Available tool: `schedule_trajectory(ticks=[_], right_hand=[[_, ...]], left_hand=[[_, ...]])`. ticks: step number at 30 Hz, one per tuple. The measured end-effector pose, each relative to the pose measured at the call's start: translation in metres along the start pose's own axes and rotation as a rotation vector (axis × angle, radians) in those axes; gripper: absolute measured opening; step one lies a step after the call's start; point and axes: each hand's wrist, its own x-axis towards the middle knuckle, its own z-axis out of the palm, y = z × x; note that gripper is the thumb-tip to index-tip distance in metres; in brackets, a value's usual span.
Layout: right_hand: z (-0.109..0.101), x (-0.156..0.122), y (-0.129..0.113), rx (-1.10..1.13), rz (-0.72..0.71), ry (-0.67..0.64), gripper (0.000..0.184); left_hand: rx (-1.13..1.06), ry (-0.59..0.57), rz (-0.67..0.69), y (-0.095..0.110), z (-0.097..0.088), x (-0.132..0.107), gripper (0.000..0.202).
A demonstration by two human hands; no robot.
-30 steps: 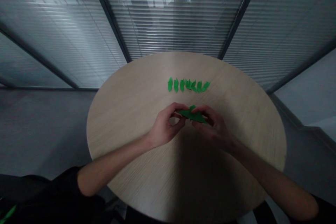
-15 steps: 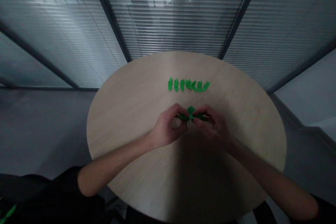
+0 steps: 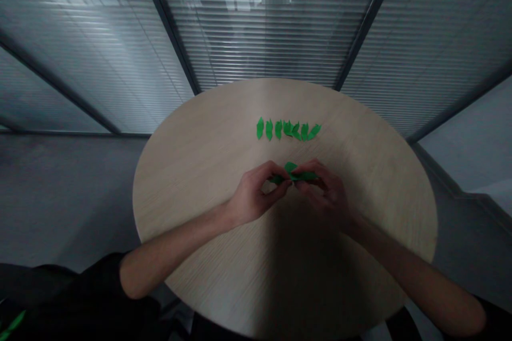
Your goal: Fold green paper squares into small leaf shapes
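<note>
Between my two hands is a piece of folded green paper (image 3: 290, 167) with pointed flaps sticking out to the back and both sides. My left hand (image 3: 260, 192) pinches its left part between thumb and fingers. From the other side my right hand (image 3: 328, 189) grips the right part, the fingertips of both hands almost meeting. The fingers cover much of the fold. Farther back, several small folded green paper pieces (image 3: 279, 129) lie in a row, the ones on the right tilted and touching one another.
A round light-wood table (image 3: 192, 170) carries everything. Behind it stand glass panels with blinds (image 3: 264, 48) and dark frames. Grey floor (image 3: 72, 186) shows on the left. Something bright green (image 3: 15, 322) is at the lower left corner, on or near dark cloth.
The flaps of the held paper have shifted: the back one looks lower and the right one more spread. My left thumb has moved slightly right, closer to my right hand.
</note>
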Motion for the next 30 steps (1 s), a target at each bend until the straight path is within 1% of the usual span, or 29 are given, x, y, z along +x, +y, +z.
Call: schedule_trajectory(ticks=[4,6,11,15,18,20,22,24,27,30], right_hand=[[-0.0028,-0.0007,-0.0012,-0.002,0.094,0.031,0.018],[-0.0037,-0.0008,-0.0016,-0.036,0.095,0.042,0.018],[-0.0013,0.0005,-0.0011,-0.080,-0.016,0.068,0.012],[0.0013,0.0009,0.0026,-0.065,-0.041,0.043,0.022],[0.0008,0.0004,0.0058,-0.056,-0.055,0.047,0.023],[-0.0001,-0.0001,0.0067,-0.081,-0.072,0.081,0.021],[-0.0009,-0.0007,0.0066,-0.119,-0.089,0.112,0.019],[-0.0012,-0.0015,0.0060,-0.159,-0.112,0.130,0.018],[-0.0014,-0.0028,0.0059,-0.219,-0.152,0.137,0.017],[-0.0016,-0.0038,0.0074,-0.244,-0.206,0.132,0.016]], left_hand=[[0.037,0.007,0.031,0.0005,0.0004,-0.0010,0.005],[0.035,0.016,0.023,0.0004,0.0002,-0.0014,0.005],[0.032,0.016,0.014,0.0008,-0.0006,-0.0017,0.006],[0.028,-0.004,0.041,0.0028,-0.0008,-0.0017,0.004],[0.023,-0.024,0.081,0.0033,-0.0008,-0.0018,0.003],[0.017,-0.006,0.096,0.0029,-0.0011,-0.0017,0.007],[0.001,0.010,0.108,0.0024,-0.0016,-0.0012,0.016],[-0.011,0.008,0.135,0.0023,-0.0023,-0.0004,0.020],[-0.003,-0.006,0.157,0.0024,-0.0033,0.0011,0.013],[-0.009,0.009,0.127,0.0018,-0.0036,0.0012,0.010]])
